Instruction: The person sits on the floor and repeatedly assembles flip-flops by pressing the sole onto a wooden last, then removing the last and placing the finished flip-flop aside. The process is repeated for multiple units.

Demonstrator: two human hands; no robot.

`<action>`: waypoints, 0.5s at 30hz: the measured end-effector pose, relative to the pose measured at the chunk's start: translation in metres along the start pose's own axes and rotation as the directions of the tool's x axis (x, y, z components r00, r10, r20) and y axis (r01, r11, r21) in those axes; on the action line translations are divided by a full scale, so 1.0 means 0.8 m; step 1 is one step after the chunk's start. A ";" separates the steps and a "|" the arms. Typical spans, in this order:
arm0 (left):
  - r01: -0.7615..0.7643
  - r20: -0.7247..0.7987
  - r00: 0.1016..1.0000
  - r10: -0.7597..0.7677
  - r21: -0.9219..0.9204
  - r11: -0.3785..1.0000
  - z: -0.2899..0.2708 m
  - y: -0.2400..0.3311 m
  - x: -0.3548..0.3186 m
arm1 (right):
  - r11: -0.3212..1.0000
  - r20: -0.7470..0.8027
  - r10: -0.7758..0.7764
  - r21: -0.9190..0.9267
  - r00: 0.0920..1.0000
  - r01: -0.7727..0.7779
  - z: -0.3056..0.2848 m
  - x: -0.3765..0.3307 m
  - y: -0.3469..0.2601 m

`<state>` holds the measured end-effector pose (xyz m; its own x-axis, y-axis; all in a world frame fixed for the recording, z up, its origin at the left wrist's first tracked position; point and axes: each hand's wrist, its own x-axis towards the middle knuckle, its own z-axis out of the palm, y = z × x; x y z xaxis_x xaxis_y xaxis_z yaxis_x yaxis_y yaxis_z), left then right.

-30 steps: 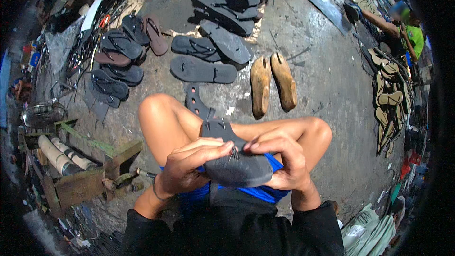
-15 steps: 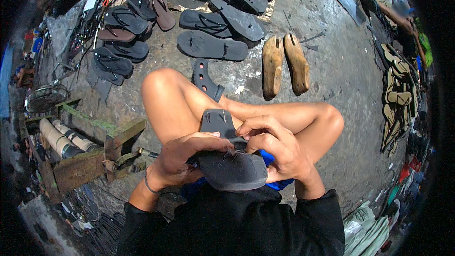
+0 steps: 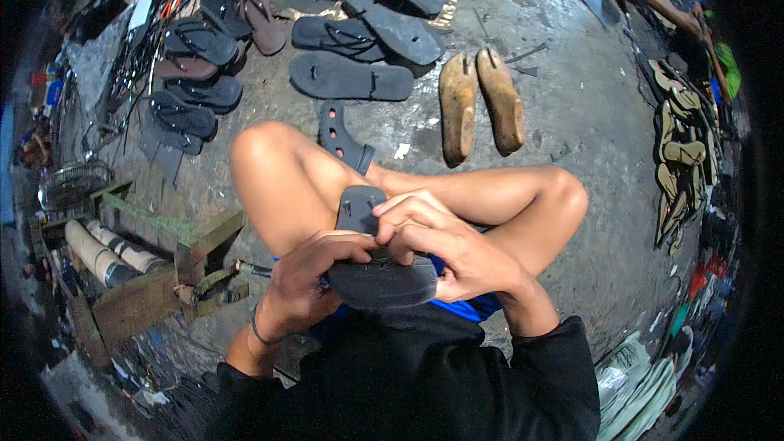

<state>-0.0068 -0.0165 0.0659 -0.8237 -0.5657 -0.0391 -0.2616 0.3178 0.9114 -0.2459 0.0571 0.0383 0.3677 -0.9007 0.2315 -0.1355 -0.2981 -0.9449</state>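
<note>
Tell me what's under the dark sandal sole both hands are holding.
Under the dark sandal sole lie blue shorts and the crossed legs. The left hand and right hand cover its edges; its underside is hidden.

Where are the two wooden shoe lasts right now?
In the head view the two wooden shoe lasts lie side by side on the concrete floor, upper centre-right, just beyond the person's right knee and right of a flat black sandal sole.

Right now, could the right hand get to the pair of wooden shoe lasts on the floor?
Probably yes, once freed: the right hand grips the dark sandal sole together with the left hand. The wooden lasts lie on bare floor beyond the knees, nothing between.
</note>
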 end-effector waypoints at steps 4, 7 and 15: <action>-0.139 -0.315 0.935 0.164 0.100 0.985 0.005 0.002 0.007 | 0.972 -0.122 -0.060 0.220 0.991 0.086 -0.014 0.016 0.021; -0.065 -0.594 0.800 -0.091 -0.236 0.970 0.007 0.034 0.008 | 0.952 -0.487 0.264 0.269 0.832 -0.145 -0.043 0.020 0.067; 0.347 0.282 0.861 -0.424 -0.934 0.084 0.084 -0.031 -0.011 | 0.327 -0.690 0.683 -0.004 0.240 -0.945 -0.069 -0.029 0.290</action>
<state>-0.0267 0.0320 0.0162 -0.7400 -0.4069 -0.5356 0.1618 -0.8806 0.4454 -0.3364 -0.0087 -0.1737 -0.6389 -0.6375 -0.4306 -0.3956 0.7523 -0.5268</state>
